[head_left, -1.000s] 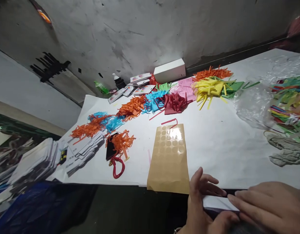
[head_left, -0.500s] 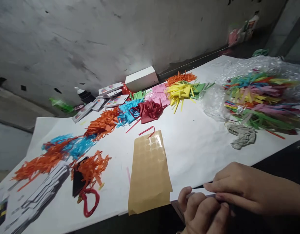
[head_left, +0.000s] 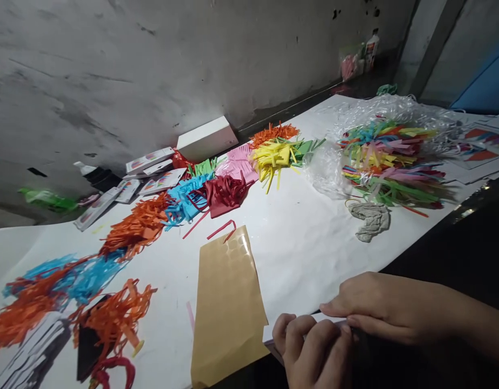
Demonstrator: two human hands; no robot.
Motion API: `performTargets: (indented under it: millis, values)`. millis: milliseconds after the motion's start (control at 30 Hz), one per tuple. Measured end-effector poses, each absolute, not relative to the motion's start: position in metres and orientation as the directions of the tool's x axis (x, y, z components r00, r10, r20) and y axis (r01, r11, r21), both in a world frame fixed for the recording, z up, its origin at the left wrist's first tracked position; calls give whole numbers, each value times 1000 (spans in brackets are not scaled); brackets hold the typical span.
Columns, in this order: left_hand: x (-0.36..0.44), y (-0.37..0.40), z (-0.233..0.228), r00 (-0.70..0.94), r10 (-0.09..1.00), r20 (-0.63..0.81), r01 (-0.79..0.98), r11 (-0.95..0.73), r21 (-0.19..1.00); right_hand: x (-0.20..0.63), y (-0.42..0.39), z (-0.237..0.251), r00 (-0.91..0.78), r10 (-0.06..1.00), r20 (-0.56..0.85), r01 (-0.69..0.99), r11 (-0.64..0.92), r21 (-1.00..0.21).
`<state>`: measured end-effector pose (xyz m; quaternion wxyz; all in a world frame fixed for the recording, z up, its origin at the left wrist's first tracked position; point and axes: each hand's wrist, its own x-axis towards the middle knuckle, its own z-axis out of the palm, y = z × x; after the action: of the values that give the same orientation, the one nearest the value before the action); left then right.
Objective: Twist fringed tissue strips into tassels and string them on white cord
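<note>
The bench [head_left: 314, 254] in front of me is covered with a big white sheet. Along its far side lie heaps of cut paper strips [head_left: 228, 186] in orange, blue, red, pink, yellow and green, and to my right a clear plastic bag [head_left: 391, 156] holds more mixed strips. A tan sticker sheet [head_left: 227, 308] lies near the bench's front edge. Just beside it, my right hand [head_left: 379, 305] and left hand [head_left: 314, 351] meet at that edge: my fingers [head_left: 334, 309] are pressed together, pinching a small white paper [head_left: 328, 319] between both hands.
</note>
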<state>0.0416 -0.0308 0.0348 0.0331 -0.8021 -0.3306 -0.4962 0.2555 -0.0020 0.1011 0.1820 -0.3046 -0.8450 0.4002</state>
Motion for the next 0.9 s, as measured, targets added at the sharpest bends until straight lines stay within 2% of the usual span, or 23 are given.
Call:
performTargets:
  millis: [200, 367, 567, 733, 833, 900]
  values:
    - [47, -29, 48, 370, 430, 824, 562, -809, 170, 257, -5, 102, -750, 661, 25, 400, 483, -779]
    - [48, -32, 55, 345, 519, 782, 512, -803, 307, 255, -3, 100, -725, 689, -1, 410, 430, -804]
    - [50, -37, 66, 326, 621, 713, 556, -736, 387, 255, -7, 97, -748, 664, 5, 395, 451, -800]
    - [41, -38, 68, 320, 685, 655, 615, -676, 406, 256, -17, 82, -728, 670, 144, 380, 571, -728]
    - [24, -35, 67, 366, 681, 634, 647, -676, 352, 252, -26, 64, -625, 720, 302, 414, 633, -654]
    - [10, -32, 66, 414, 677, 608, 591, -708, 385, 247, -32, 56, -546, 750, 373, 406, 626, -666]
